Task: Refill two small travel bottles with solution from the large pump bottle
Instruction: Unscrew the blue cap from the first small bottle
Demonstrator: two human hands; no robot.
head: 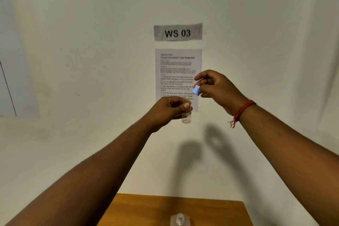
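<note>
From the head view, the left hand [166, 109] grips a small clear travel bottle [186, 111] upright in the air, while the right hand [216, 86] pinches its blue cap [196, 90] just above the open neck. The pump bottle [179, 220] stands on the bench [139, 213] below. To do this well, I judge the bottle should be kept vertical and the cap held square over the neck, not tilted.

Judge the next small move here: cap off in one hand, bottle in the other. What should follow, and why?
Probably set the blue cap down on the table. The right hand pinches it clear of the small bottle, which the left hand holds upright, open and seemingly empty. Filling needs a free hand for the pump bottle at the bottom edge.
</note>
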